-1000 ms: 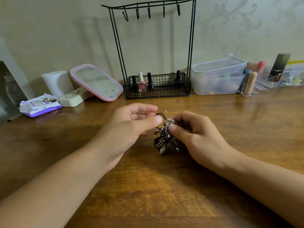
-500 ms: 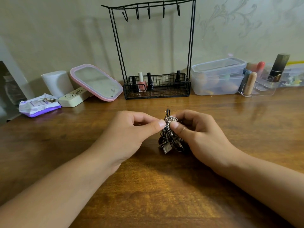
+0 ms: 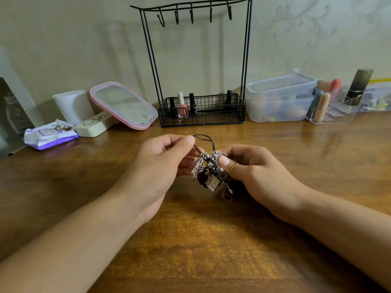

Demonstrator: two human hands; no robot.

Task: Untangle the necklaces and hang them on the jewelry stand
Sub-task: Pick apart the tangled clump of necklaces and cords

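Spanning the whole foreground, a brown polished wooden table was seen, with a black wire jewelry stand set at its far edge, hooks bare. Above the table's middle, a tangled bundle of silver chain necklaces was gripped by the curled fingers of the right hand, while a thin dark cord loop rising from it was pinched by the left hand.

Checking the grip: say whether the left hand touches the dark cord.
Touching. The head view shows the left hand pinching the dark cord at thumb and fingertip.
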